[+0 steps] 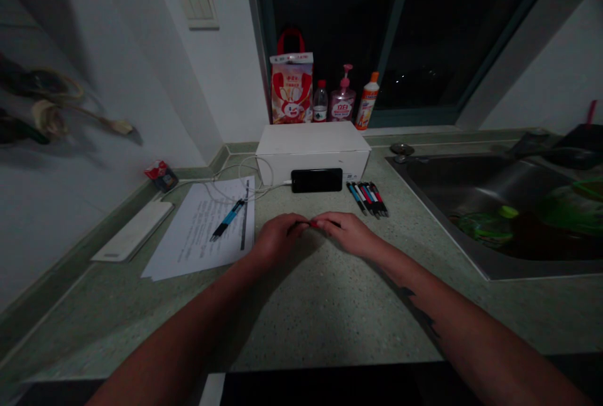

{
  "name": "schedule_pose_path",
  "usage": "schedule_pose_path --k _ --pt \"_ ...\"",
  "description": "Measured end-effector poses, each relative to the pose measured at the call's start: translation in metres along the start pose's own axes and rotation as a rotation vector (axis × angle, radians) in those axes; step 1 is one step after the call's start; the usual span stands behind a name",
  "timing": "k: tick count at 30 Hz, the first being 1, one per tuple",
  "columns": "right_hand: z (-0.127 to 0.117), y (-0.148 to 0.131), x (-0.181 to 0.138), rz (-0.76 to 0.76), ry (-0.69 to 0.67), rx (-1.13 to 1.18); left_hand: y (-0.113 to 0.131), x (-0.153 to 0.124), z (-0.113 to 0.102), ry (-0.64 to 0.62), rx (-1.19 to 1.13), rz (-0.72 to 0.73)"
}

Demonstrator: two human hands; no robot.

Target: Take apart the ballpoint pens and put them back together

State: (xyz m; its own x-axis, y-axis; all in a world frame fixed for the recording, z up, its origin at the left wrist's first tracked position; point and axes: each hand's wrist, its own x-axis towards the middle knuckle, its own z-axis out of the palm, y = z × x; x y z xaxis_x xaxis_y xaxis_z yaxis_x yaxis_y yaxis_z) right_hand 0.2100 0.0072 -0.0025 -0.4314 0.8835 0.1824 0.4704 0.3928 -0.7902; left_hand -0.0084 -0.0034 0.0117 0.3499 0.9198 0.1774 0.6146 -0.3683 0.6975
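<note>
Both hands meet over the middle of the speckled counter (330, 318). Between them lies a red and black pen (313, 224), mostly covered by fingers. My left hand (280, 236) is closed around its left part. My right hand (343, 230) pinches the right part. Just beyond my right hand, several pens (367, 198) lie side by side in a row. A blue and black pen (227, 220), possibly with another beside it, rests on printed paper sheets (202, 236) left of my left hand.
A phone (316, 180) on a white cable leans against a white box (311, 142). Bottles (343, 101) and a red bag (291, 92) stand behind. A white power bank-like slab (134, 230) lies at left; a metal sink (471, 186) is at right.
</note>
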Motion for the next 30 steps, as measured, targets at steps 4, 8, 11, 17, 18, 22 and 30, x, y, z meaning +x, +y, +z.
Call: schedule_pose_path --k 4,8,11,17,18,22,30 --pt "-0.004 -0.003 0.0 -0.089 0.042 -0.087 0.001 -0.001 -0.001 -0.005 0.051 -0.031" --pt "-0.008 -0.003 -0.001 -0.14 0.131 -0.155 0.0 -0.001 -0.002 0.031 0.081 -0.103" --pt "-0.01 0.001 -0.001 -0.124 0.184 -0.2 -0.001 0.0 -0.004 0.08 0.057 -0.095" --pt "-0.015 0.011 0.003 -0.043 0.362 -0.223 -0.004 0.003 -0.005 0.231 -0.067 -0.171" --pt "-0.015 0.012 0.003 -0.013 0.394 -0.197 -0.004 0.003 -0.005 0.234 -0.095 -0.175" --pt "-0.014 0.013 0.004 0.088 0.441 -0.094 0.001 0.0 0.0 0.102 -0.057 -0.017" --pt "-0.011 0.004 0.003 -0.058 0.271 -0.15 0.005 -0.006 0.011 -0.04 0.044 0.113"
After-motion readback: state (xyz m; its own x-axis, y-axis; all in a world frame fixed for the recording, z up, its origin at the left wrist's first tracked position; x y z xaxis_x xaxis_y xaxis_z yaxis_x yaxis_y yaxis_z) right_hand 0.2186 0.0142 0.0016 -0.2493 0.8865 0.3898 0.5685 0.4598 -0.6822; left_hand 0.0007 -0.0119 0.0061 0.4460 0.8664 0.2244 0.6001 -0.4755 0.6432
